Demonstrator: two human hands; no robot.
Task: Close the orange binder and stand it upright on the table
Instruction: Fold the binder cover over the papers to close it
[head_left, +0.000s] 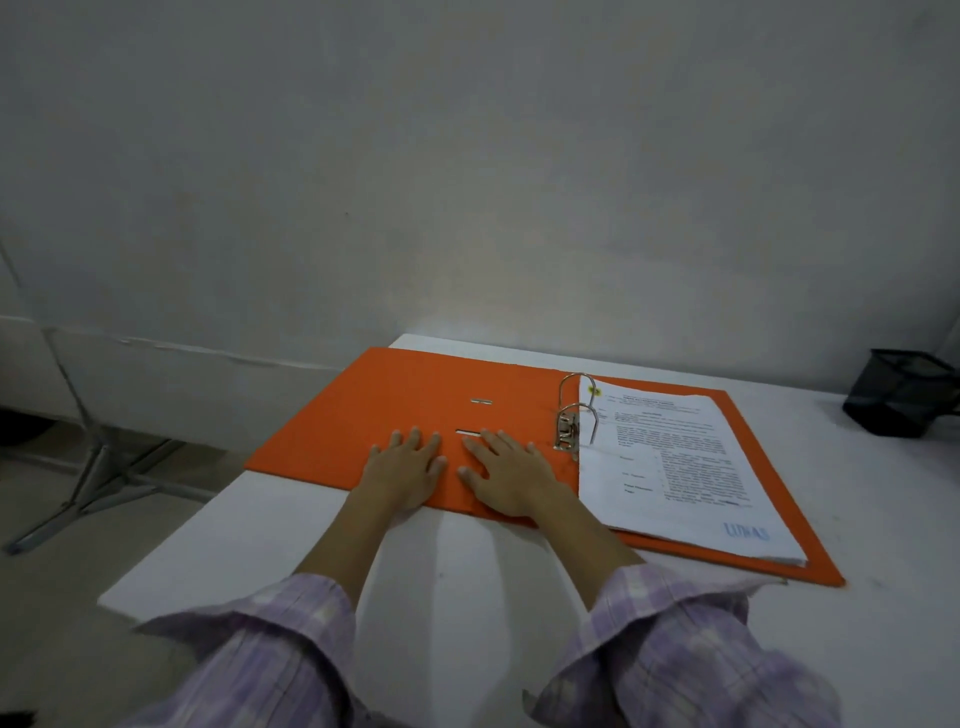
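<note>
The orange binder (363, 415) lies open and flat on the white table (467, 561). Its left cover reaches past the table's left edge. A stack of printed papers (680, 467) sits on the right half, held by the metal ring mechanism (574, 421) at the spine. My left hand (408, 467) and my right hand (506, 475) rest palm down, side by side, on the near part of the left cover, fingers spread. Neither hand grips anything. Purple checked sleeves cover both forearms.
A black mesh pen holder (901, 392) stands at the table's far right. A grey wall rises just behind the table. Metal legs of a stand (98, 467) rest on the floor to the left, below the table edge.
</note>
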